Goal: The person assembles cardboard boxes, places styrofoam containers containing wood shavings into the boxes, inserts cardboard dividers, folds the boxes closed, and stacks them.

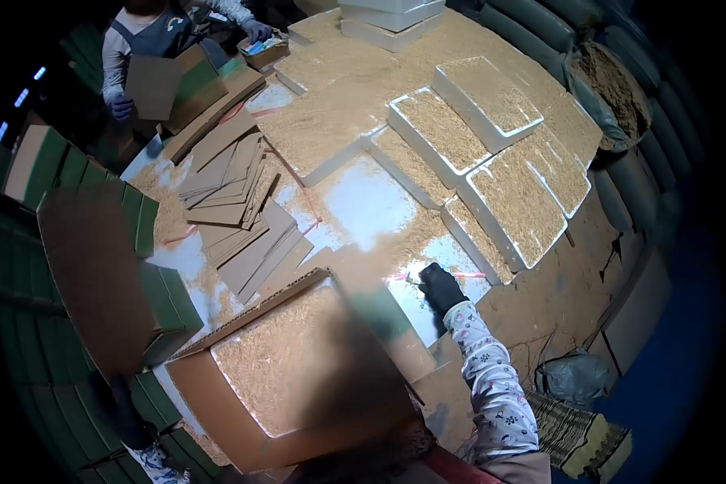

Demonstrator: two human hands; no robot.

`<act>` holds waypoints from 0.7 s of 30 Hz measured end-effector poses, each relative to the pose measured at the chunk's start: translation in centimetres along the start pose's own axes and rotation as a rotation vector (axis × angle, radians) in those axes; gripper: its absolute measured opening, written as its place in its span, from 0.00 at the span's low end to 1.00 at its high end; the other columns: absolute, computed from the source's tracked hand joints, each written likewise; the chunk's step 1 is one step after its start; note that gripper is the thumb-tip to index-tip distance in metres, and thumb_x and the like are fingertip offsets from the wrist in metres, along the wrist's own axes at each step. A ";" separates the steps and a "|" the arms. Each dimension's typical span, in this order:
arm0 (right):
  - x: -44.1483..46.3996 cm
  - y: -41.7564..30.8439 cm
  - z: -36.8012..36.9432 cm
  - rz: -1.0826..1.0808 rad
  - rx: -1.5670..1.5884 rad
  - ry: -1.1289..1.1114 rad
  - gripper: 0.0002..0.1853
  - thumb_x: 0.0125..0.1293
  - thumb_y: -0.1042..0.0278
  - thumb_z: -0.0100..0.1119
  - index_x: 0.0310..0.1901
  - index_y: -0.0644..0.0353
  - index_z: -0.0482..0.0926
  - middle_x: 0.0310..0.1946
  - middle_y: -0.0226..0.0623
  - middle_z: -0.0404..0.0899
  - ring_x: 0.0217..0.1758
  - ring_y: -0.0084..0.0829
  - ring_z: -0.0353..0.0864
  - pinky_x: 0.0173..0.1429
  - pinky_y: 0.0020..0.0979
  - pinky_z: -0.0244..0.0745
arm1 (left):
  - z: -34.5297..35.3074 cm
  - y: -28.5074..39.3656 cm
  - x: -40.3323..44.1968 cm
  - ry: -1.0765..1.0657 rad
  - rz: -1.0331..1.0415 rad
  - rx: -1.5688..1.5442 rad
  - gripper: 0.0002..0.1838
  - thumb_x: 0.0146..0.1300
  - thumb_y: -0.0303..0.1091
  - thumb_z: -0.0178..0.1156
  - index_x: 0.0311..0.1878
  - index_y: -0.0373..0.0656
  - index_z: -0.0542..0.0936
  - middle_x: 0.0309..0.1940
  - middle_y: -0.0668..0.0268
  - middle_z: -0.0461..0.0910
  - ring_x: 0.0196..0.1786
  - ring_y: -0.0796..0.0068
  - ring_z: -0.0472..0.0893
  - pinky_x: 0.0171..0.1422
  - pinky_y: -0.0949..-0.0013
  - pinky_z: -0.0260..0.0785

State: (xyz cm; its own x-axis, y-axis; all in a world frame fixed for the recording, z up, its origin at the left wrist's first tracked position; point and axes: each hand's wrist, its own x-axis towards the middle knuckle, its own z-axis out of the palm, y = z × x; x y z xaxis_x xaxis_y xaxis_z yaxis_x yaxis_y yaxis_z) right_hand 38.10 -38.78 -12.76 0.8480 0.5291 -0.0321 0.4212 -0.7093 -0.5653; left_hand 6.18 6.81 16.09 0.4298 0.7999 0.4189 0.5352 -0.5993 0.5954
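Note:
My right hand (442, 288), in a dark glove, is closed over the white surface at the front of the table. A small pale thing (415, 276) is at its fingertips, too bright to make out. A pink strip (469, 275) lies beside that hand. My left hand (117, 403), dark-gloved and in shadow, is at the lower end of a large brown cardboard panel (93, 262); its fingers are hidden. In front of me stands an open cardboard box (210, 411) holding a tray filled with wood shavings (270, 363).
Flat cardboard sheets (226, 181) lie piled left of centre. White trays of shavings (516, 210) stand to the right, some overlapping. Green cartons (48, 169) line the left side. Across the table a person (157, 32) handles a cardboard box (194, 85). Filled sacks (532, 36) border the far right.

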 end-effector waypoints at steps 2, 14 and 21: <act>0.4 0.8 0.1 -0.080 0.027 0.008 0.05 0.51 0.71 0.52 0.31 0.60 0.74 0.33 0.46 0.71 0.33 0.47 0.74 0.38 0.41 0.70 | -1.7 2.7 -3.8 -0.096 0.347 0.270 0.20 0.55 0.32 0.60 0.48 0.29 0.71 0.41 0.52 0.76 0.39 0.61 0.76 0.43 0.62 0.68; -0.6 -21.5 -15.0 -0.608 0.439 0.413 0.10 0.44 0.79 0.55 0.32 0.61 0.70 0.35 0.41 0.73 0.32 0.33 0.73 0.36 0.28 0.68 | 7.8 9.2 -11.0 -1.659 0.997 0.256 0.09 0.55 0.37 0.47 0.28 0.44 0.75 0.18 0.57 0.74 0.24 0.60 0.79 0.23 0.59 0.69; -1.7 -27.5 -15.3 -0.807 -0.590 -0.492 0.13 0.50 0.70 0.51 0.39 0.58 0.76 0.32 0.42 0.76 0.36 0.36 0.76 0.40 0.37 0.68 | 4.0 10.5 -6.7 -1.319 1.351 0.331 0.15 0.44 0.46 0.58 0.34 0.51 0.77 0.21 0.69 0.72 0.32 0.70 0.75 0.55 0.55 0.58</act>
State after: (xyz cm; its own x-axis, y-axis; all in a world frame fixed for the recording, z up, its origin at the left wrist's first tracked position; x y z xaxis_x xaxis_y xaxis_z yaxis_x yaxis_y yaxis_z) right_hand 30.03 -27.27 15.44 0.0913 0.9692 -0.2289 0.9892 -0.1148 -0.0912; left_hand 11.79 -5.00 16.80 0.7304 -0.5670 -0.3808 -0.5496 -0.8189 0.1652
